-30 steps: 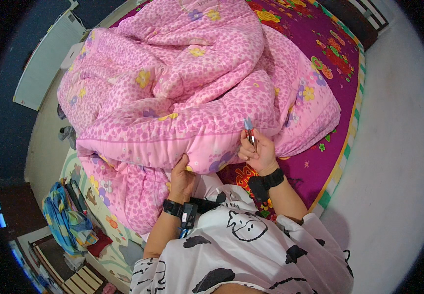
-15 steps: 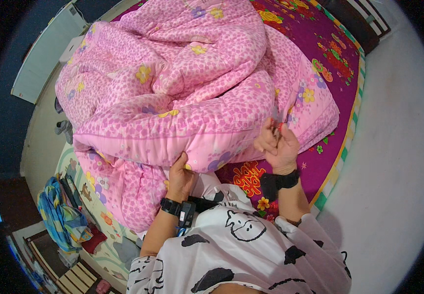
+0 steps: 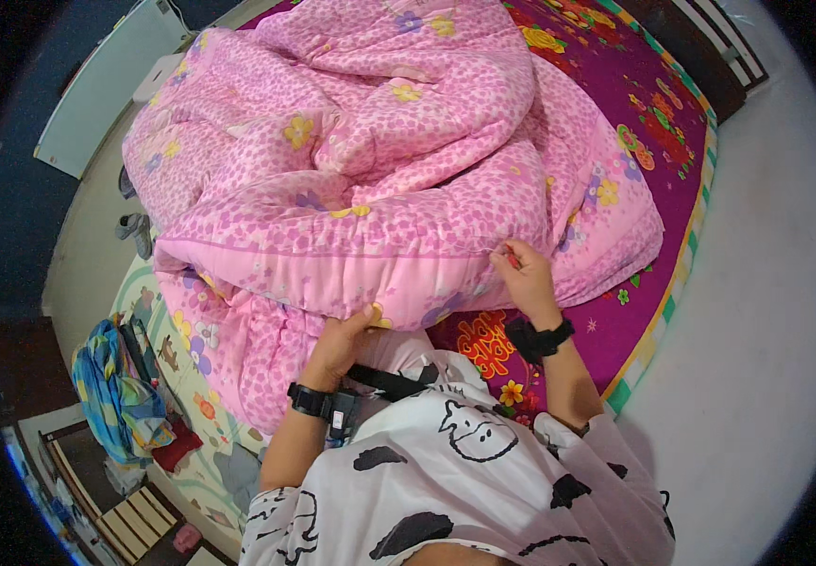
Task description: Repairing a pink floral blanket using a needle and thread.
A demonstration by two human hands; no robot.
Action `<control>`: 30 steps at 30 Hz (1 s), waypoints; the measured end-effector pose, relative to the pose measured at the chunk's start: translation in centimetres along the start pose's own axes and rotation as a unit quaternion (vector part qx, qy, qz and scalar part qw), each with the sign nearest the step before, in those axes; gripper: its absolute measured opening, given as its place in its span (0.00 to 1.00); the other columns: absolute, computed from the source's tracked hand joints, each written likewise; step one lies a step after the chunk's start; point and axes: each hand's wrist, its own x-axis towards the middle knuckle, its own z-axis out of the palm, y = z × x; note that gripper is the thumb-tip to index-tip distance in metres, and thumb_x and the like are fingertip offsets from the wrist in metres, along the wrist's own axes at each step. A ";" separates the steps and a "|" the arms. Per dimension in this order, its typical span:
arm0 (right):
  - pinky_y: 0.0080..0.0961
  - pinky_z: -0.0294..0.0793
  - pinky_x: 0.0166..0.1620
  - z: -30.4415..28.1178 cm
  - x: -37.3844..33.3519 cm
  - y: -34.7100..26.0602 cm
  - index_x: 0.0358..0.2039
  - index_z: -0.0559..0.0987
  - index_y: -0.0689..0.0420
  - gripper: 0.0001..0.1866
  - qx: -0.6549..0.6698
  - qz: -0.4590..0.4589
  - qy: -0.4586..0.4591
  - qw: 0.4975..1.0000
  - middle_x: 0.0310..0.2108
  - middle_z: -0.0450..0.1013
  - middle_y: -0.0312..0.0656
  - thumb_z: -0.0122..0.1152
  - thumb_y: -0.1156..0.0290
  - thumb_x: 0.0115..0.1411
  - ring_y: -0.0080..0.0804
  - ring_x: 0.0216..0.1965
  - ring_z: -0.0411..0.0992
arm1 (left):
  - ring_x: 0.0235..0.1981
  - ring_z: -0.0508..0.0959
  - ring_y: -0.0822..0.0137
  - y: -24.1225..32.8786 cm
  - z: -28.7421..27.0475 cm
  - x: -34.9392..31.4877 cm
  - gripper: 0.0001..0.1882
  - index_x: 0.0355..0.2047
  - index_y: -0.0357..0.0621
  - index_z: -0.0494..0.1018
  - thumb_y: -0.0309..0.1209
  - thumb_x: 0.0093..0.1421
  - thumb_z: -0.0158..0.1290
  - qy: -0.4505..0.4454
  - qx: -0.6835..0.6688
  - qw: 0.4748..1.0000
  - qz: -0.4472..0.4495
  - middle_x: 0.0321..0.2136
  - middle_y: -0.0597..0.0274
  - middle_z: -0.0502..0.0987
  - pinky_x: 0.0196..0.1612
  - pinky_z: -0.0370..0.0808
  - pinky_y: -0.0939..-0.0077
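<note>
A thick pink quilt (image 3: 332, 274) with a spotted print and yellow and purple flowers lies heaped in front of me. My left hand (image 3: 340, 344) grips its near edge, thumb on top and the other fingers hidden beneath. Farther right, my right hand (image 3: 526, 278) is closed in a pinch against the quilt's plain pink border. Red shows at its fingertips, but whatever small thing is pinched there is too fine to make out. Both wrists wear black straps, and a small dark device sits at the left one.
Under the quilt is a purple bedspread (image 3: 677, 226) with red and yellow flowers and a green-checked edge. A pale patterned mat (image 3: 205, 406) lies at left, with a pile of blue and yellow cloth (image 3: 110, 396). Grey shoes (image 3: 134, 231) are beyond it. Pale floor (image 3: 738, 311) runs along the right.
My right hand has come down and slightly left from above the quilt to its border, its fingers now pinched. My left hand keeps hold of the edge. The view has shifted slightly.
</note>
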 end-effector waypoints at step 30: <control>0.13 0.56 0.21 10.4 6.9 -24.1 0.25 0.73 0.58 0.06 0.110 -0.033 -0.410 0.905 0.16 0.64 0.29 0.59 0.70 0.52 0.14 0.16 0.60 | 0.22 0.61 0.83 15.3 -4.2 -6.8 0.10 0.40 0.43 0.69 0.34 0.63 0.44 -0.037 0.041 0.884 0.464 0.26 0.73 0.67 0.24 0.58 0.88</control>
